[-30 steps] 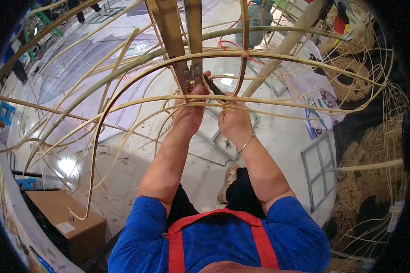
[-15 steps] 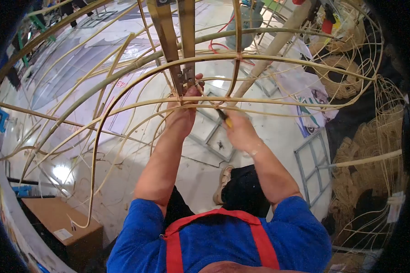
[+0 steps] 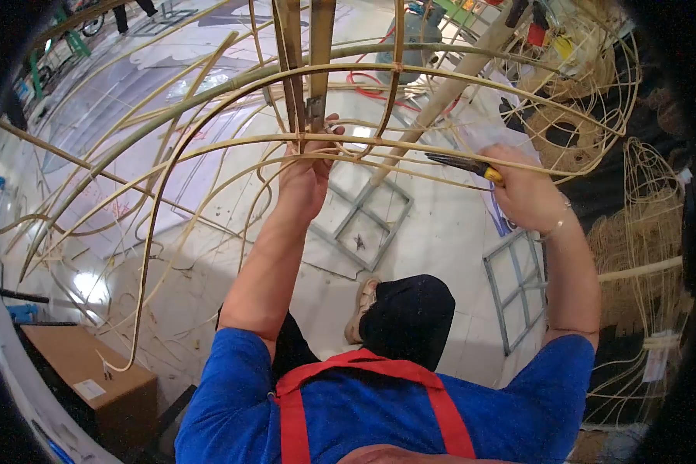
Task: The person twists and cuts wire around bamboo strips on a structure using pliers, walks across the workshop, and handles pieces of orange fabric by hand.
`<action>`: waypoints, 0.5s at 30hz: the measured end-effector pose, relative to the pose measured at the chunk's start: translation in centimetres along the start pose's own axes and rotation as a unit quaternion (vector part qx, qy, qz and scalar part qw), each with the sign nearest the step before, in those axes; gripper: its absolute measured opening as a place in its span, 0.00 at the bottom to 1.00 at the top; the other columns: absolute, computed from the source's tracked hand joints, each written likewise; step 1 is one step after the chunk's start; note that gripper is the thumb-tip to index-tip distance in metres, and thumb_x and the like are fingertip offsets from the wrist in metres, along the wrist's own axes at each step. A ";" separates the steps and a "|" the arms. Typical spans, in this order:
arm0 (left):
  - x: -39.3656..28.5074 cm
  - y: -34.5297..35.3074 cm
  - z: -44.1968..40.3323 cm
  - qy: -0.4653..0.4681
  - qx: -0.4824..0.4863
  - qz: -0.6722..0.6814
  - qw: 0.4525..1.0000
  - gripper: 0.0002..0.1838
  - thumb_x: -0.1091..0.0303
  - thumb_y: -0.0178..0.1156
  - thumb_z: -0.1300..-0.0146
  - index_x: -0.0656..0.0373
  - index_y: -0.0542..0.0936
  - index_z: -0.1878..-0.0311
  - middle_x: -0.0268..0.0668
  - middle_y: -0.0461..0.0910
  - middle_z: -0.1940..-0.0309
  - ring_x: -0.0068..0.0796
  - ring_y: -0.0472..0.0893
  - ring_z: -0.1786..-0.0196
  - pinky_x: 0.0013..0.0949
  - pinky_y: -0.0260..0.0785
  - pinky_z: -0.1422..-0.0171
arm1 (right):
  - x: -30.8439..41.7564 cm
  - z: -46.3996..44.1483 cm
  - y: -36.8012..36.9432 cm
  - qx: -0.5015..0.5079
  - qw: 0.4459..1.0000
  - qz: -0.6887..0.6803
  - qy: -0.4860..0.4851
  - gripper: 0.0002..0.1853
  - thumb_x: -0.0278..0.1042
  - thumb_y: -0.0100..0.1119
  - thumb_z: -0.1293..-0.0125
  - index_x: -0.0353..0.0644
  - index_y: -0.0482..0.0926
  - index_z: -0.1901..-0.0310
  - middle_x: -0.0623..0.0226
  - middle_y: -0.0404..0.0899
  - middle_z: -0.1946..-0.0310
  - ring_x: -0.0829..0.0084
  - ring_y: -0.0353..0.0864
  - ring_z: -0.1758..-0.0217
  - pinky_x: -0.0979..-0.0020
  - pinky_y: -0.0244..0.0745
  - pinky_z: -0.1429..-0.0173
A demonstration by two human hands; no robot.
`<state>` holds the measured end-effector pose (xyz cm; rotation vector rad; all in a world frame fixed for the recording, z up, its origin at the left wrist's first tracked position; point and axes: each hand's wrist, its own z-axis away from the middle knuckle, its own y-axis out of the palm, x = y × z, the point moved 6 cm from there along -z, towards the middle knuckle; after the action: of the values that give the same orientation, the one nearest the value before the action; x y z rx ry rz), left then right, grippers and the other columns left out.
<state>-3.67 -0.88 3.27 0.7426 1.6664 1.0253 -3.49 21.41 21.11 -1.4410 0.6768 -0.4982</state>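
Note:
A frame of thin bent bamboo strips (image 3: pixel 240 145) arches across the view in front of me. My left hand (image 3: pixel 305 182) is closed round the strips at a joint, just below two brown uprights (image 3: pixel 289 69) with a metal fitting between them. Its fingertips show behind the strips. Out to the right, my right hand (image 3: pixel 522 189) is closed on a dark hand tool with a yellow handle (image 3: pixel 472 165). The tool's dark end points left, by the lower strips; its exact kind is unclear. Between the hands, a curved upright strip (image 3: pixel 390 97) meets the long horizontal one.
A thick pole (image 3: pixel 441 108) slants behind the frame. Metal grid frames (image 3: pixel 514 290) stand near the floor. Coiled strips (image 3: pixel 564 139) lie on dark cloth at right. A cardboard box (image 3: pixel 89 371) sits lower left. Printed sheets (image 3: pixel 185 170) cover the floor behind.
My right hand has moved right with the tool, away from the joint by my left hand. The left hand keeps its hold on the strips. The view has shifted slightly.

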 end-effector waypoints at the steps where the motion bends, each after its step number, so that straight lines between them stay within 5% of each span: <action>1: 0.0 -0.1 -0.2 0.004 0.021 0.022 1.000 0.16 0.71 0.52 0.39 0.59 0.68 0.47 0.41 0.71 0.48 0.29 0.74 0.50 0.26 0.70 0.49 | 0.0 -0.8 0.2 -0.043 0.999 0.001 -0.012 0.19 0.19 0.47 0.53 0.37 0.69 0.55 0.55 0.74 0.61 0.56 0.72 0.56 0.62 0.67 0.49; 3: 0.1 -0.3 -0.2 0.010 0.027 0.020 0.999 0.17 0.70 0.53 0.39 0.59 0.68 0.47 0.41 0.71 0.48 0.30 0.74 0.49 0.27 0.69 0.47 | -0.1 -2.2 0.5 -0.128 0.991 0.003 -0.035 0.18 0.19 0.47 0.52 0.39 0.70 0.56 0.54 0.72 0.58 0.52 0.69 0.54 0.61 0.65 0.48; 7: 0.2 -0.6 -0.1 -0.016 0.016 0.043 0.999 0.18 0.71 0.53 0.40 0.60 0.67 0.46 0.41 0.71 0.47 0.31 0.73 0.49 0.28 0.69 0.46 | -0.6 -5.6 2.7 -0.137 0.985 -0.016 -0.104 0.20 0.21 0.48 0.52 0.39 0.69 0.54 0.53 0.71 0.58 0.54 0.69 0.52 0.61 0.64 0.47; 10: 0.2 -0.3 -0.2 0.007 -0.007 -0.029 1.000 0.17 0.68 0.52 0.39 0.58 0.67 0.46 0.38 0.74 0.53 0.31 0.74 0.49 0.30 0.71 0.49 | 0.1 -9.2 4.6 0.004 0.996 -0.069 -0.056 0.20 0.22 0.49 0.52 0.39 0.68 0.53 0.52 0.71 0.59 0.53 0.69 0.52 0.61 0.64 0.47; 15: 0.1 -0.6 -0.7 -0.002 -0.048 -0.079 0.996 0.18 0.69 0.53 0.39 0.58 0.68 0.46 0.37 0.74 0.51 0.29 0.73 0.48 0.31 0.67 0.44 | 1.4 -11.9 6.6 -0.010 0.992 -0.048 -0.120 0.19 0.26 0.51 0.54 0.38 0.69 0.56 0.53 0.70 0.62 0.54 0.69 0.53 0.60 0.64 0.48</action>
<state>-4.34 -1.27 2.82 0.5401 1.6329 0.9828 -11.24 12.34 14.40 -1.5283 0.4238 -0.3855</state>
